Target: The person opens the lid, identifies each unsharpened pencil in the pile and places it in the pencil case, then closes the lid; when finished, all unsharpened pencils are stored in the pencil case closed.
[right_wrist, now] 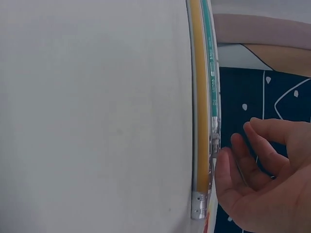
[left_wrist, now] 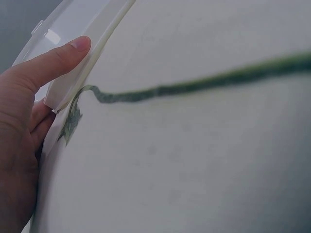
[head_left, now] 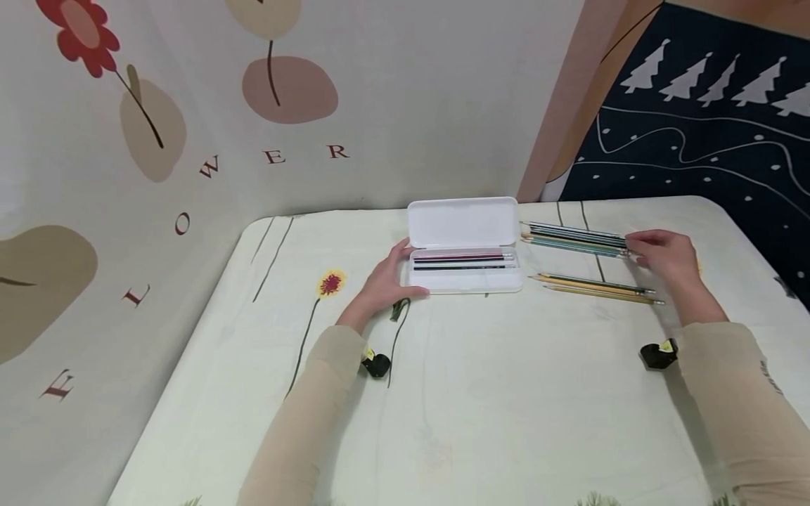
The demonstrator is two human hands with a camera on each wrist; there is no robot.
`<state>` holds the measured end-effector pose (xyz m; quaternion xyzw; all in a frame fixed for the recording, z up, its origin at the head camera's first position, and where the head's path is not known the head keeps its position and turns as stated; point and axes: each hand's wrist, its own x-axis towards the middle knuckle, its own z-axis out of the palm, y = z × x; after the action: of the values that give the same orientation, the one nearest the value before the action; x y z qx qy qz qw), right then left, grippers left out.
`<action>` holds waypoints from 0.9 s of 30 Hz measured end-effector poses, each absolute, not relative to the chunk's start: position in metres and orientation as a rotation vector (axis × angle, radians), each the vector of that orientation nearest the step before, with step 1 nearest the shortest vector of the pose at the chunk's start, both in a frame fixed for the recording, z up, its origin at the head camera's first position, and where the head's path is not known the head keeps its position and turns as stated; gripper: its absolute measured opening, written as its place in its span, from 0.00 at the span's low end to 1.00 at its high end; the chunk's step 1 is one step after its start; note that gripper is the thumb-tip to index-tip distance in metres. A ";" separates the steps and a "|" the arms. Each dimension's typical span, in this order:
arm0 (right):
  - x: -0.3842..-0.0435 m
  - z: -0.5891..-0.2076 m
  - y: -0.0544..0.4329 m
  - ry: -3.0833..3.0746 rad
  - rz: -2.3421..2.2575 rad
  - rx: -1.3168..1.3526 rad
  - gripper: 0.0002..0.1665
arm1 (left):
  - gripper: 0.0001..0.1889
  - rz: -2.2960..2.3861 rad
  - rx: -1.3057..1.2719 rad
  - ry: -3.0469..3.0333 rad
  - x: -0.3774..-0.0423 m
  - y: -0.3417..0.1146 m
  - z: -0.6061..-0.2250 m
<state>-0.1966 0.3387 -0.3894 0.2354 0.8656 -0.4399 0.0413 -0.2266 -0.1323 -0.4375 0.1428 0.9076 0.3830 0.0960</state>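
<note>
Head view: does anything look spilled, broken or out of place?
Nothing stands out. The case lies open and looks intact, the pencils inside roughly parallel. To its right, the far pencils and near pencils lie in two loose groups, not scattered. No spill or breakage shows.

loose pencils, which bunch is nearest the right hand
The far dark and green pencil bunch, its ends at the right hand; the bunch with yellow pencils lies apart, nearer the head camera.
</note>
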 end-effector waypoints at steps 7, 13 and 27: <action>-0.198 -0.394 0.341 2.613 -1.257 0.725 0.29 | 0.60 1.140 0.428 2.688 -0.228 -0.132 -0.440; -0.199 -0.398 0.344 2.626 -1.221 0.660 0.28 | 0.59 1.137 0.428 2.690 -0.227 -0.132 -0.439; -0.199 -0.400 0.346 2.715 -1.043 0.478 0.25 | 0.59 1.136 0.413 2.689 -0.228 -0.132 -0.439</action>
<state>-0.1993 0.3463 -0.4001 0.1613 0.9168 -0.3523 0.0969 -0.2279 -0.1320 -0.4395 0.1395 0.9078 0.3837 0.0966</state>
